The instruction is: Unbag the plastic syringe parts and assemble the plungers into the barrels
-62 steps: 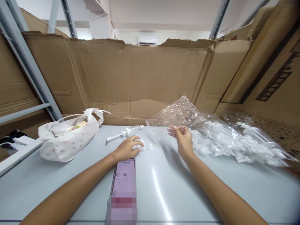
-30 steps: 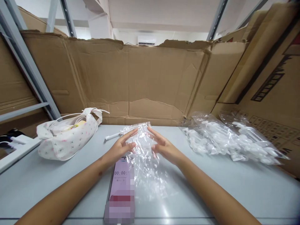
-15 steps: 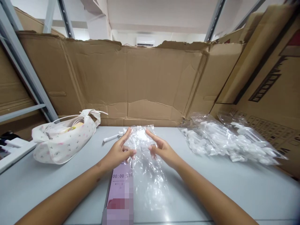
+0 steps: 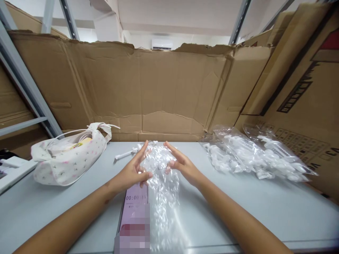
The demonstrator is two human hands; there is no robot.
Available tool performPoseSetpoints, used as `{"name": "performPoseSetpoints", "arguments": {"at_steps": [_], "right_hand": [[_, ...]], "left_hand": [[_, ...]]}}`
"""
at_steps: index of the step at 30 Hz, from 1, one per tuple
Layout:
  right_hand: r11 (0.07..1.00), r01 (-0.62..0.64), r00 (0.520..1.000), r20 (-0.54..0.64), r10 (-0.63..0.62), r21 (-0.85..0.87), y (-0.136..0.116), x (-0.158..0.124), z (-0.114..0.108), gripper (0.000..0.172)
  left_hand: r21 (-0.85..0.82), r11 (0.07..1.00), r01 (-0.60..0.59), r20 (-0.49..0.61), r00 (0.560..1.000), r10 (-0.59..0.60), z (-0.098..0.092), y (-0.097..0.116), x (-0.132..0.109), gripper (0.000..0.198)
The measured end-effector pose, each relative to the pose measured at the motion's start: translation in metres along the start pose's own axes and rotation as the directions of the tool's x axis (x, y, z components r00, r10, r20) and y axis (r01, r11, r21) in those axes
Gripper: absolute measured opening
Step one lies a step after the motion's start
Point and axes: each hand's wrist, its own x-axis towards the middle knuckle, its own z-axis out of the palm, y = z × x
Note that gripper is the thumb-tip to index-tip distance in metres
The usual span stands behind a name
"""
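Note:
A crumpled clear plastic bag (image 4: 165,197) hangs between my two hands, its lower part trailing toward the table's front edge. My left hand (image 4: 139,168) grips its left side with the thumb and curled fingers, index finger stretched out. On the opposite side my right hand (image 4: 182,165) has thumb and bent fingers at the plastic, its index pointing forward too. Some fingertips are hidden by the film. Beyond my left hand lies a white pump-like plastic piece (image 4: 125,154), partly covered. A phone with a timer (image 4: 134,211) lies below my left hand.
Clear bags of white plastic parts (image 4: 246,155) lie on the right of the grey table (image 4: 238,201). A patterned cloth pouch (image 4: 69,160) sits at left, near a white tray-like object (image 4: 16,171). Cardboard (image 4: 159,88) walls off the back.
The plastic bag's top edge has dropped and crumpled between my hands, and its lower part has shifted slightly left. My hands stay at about the same height. The view has turned slightly.

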Motion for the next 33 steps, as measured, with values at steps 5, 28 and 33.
{"name": "performPoseSetpoints", "arguments": {"at_steps": [5,28,33], "right_hand": [[0.997,-0.058,0.995,0.081,0.063,-0.058,0.003,0.0,0.005,0.046],[0.973,-0.136,0.968,0.184,0.171,-0.187,0.01,0.005,0.003,0.033],[0.962,-0.145,0.989,-0.025,0.143,-0.231,0.012,0.009,-0.006,0.039]], "left_hand": [[0.044,0.999,-0.001,0.033,0.999,-0.001,0.001,-0.002,-0.002,0.077],[0.098,0.995,0.021,-0.224,0.975,0.001,-0.01,-0.007,-0.013,0.07],[0.077,0.99,0.118,-0.024,0.993,-0.117,-0.001,-0.01,-0.016,0.065]]}}
